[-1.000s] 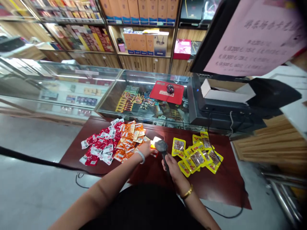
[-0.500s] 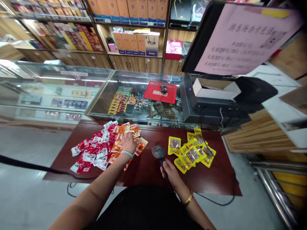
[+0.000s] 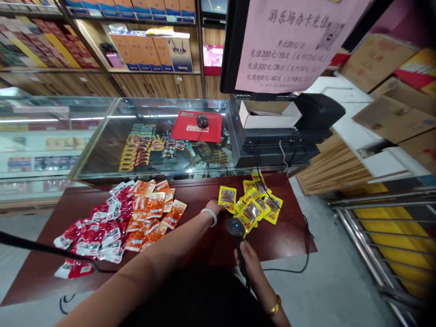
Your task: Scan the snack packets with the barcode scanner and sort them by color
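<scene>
My left hand (image 3: 215,207), with a pale bangle on the wrist, reaches across to the pile of yellow snack packets (image 3: 254,206). Its fingers are closed on the near corner of the leftmost yellow packet (image 3: 227,198). My right hand (image 3: 248,259) grips the handle of a black barcode scanner (image 3: 235,227), whose head points toward the yellow pile from just in front of it. All of this lies on a dark red table (image 3: 204,245).
Orange packets (image 3: 153,213) and red packets (image 3: 98,229) are spread over the table's left half. A glass counter (image 3: 102,150) behind carries a red mouse mat (image 3: 190,129), a black till (image 3: 272,145) and a monitor with a pink notice (image 3: 289,41). A metal railing (image 3: 381,245) stands on the right.
My left hand left the orange packets and swung right to the yellow pile. The scanner stayed in my right hand. My head turned, shifting the whole view.
</scene>
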A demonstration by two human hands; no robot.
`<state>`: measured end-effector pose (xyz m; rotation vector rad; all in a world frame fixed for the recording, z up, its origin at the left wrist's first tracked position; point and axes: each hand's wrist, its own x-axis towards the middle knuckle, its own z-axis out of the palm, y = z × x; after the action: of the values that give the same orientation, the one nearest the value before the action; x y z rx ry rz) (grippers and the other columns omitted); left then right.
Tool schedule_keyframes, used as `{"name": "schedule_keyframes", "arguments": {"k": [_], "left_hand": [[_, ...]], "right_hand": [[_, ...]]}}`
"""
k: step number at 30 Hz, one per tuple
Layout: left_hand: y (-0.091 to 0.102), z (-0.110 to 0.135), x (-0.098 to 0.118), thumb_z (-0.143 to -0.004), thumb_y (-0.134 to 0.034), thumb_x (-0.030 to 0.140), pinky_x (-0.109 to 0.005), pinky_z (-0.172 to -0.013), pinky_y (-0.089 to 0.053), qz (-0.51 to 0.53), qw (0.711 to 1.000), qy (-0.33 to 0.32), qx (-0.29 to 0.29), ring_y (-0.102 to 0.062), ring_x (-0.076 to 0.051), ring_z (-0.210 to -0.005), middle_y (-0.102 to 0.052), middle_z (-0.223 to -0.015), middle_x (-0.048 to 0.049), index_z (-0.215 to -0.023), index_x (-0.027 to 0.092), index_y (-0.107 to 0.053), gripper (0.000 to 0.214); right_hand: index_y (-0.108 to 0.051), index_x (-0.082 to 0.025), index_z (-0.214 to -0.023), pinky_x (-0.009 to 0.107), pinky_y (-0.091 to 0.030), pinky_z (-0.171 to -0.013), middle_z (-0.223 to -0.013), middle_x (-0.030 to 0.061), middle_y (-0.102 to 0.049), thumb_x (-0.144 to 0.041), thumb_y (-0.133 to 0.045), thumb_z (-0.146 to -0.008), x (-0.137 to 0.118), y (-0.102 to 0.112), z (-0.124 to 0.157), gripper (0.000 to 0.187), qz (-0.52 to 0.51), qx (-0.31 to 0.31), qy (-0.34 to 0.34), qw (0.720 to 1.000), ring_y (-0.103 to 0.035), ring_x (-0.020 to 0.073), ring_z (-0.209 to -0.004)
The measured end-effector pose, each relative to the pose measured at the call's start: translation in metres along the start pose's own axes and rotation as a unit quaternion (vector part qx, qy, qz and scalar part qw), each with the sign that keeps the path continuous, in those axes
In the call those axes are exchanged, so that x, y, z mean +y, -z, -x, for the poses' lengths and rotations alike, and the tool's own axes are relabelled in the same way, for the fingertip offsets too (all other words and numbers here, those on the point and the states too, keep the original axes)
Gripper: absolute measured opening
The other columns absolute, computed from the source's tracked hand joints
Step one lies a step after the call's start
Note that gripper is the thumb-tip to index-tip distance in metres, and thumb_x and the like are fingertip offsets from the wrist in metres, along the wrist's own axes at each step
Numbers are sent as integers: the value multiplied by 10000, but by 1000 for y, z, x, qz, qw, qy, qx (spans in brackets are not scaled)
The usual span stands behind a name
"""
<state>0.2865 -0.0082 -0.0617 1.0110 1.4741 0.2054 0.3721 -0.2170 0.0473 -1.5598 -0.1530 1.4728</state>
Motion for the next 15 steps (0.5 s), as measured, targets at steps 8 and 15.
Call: {"name": "schedule_keyframes", "arguments": {"k": [8,15], "left_hand": [[32,5,-21,-473,-873,333,-306,-751,-514,148,986,-66,-31,-638,-158,-689,-729,-751,-37,-787,126,-702,413],[98,47,-59,-446,-863,436,-365,-844,-505,230,967,-106,-17,-664,-203,-786,-736,-833,-63,-849,121,-697,538]], "right_hand": [[-526,-196,-724,192,-304,-394,-522,-49,-523,-726,-672,-635,-18,-13,-19,557,20,-39,36,998,-423,66,-397],[-494,-203,-712,194,-313,-412,-553,-58,-522,-684,-642,-708,-45,-66,-43,503,52,-120,83,988,-420,65,-416]]}}
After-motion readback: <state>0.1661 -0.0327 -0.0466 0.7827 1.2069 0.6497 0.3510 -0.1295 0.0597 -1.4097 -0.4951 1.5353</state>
